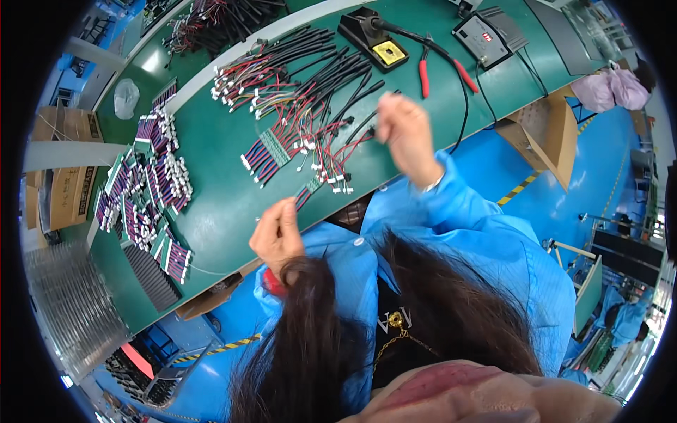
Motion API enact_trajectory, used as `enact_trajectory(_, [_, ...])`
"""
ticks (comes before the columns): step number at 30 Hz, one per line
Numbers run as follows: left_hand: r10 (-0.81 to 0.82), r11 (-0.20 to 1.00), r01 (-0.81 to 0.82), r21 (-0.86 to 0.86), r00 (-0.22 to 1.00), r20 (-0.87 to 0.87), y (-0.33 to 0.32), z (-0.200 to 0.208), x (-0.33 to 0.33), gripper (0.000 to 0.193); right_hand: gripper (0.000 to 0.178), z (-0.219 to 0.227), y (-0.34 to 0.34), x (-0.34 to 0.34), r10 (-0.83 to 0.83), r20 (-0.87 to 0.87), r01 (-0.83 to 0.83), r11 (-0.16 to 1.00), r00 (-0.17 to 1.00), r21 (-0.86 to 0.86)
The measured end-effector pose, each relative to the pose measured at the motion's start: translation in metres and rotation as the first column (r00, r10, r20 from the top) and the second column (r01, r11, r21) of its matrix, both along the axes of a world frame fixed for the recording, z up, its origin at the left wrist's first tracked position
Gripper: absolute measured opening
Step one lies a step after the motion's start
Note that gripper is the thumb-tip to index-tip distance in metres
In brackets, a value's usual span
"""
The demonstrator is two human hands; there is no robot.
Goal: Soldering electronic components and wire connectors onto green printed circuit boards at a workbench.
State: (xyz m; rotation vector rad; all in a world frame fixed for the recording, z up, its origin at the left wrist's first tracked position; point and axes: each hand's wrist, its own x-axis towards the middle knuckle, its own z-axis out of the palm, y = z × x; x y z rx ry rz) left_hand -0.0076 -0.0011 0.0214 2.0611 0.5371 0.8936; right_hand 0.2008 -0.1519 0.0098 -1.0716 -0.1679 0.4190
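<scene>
My left hand (277, 229) is closed at the bench's near edge. Its thumb and forefinger pinch the wire ends of a small green circuit board (311, 186). Farther right and higher, my right hand (409, 134) is closed, its fingertips around a thin black cable; most of the grip is hidden. Between the hands lie loose red and black wires with white connectors (337, 180). A wider green board strip (273, 146) with red and blue wires rests just beyond my left hand. Behind it, a bundle of black-sleeved cables (300, 53) fans out.
A soldering iron stand (372, 39) with a yellow sponge sits at the back. Beside it are red-handled pliers (424, 74) and a control unit (485, 37). Wired boards (144, 183) are heaped on the left. An open cardboard box (543, 137) stands off the bench's right edge.
</scene>
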Motion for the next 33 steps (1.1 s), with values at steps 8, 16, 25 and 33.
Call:
enact_trajectory(8, [0.095, 0.986, -0.094, -0.141, 0.995, 0.0, 0.045, 0.006, 0.024, 0.012, 0.022, 0.025, 0.018, 0.138, -0.232, 0.429, 0.39, 0.86, 0.873, -0.33])
enact_trajectory(16, [0.213, 0.968, -0.206, -0.143, 0.976, 0.034, 0.073, -0.01, 0.031, 0.012, 0.02, 0.016, -0.028, 0.135, -0.434, 0.392, 0.513, 0.85, 0.811, -0.118])
enact_trajectory(25, [0.215, 0.975, -0.215, -0.049, 0.976, -0.021, 0.077, -0.03, 0.034, 0.011, 0.021, -0.003, -0.036, 0.133, -0.387, 0.17, 0.376, 0.922, 0.906, 0.092])
enact_trajectory(33, [0.264, 0.962, -0.261, -0.083, 0.964, 0.036, 0.077, -0.044, 0.031, 0.012, 0.028, -0.001, -0.017, 0.127, -0.299, 0.517, 0.444, 0.878, 0.802, -0.18])
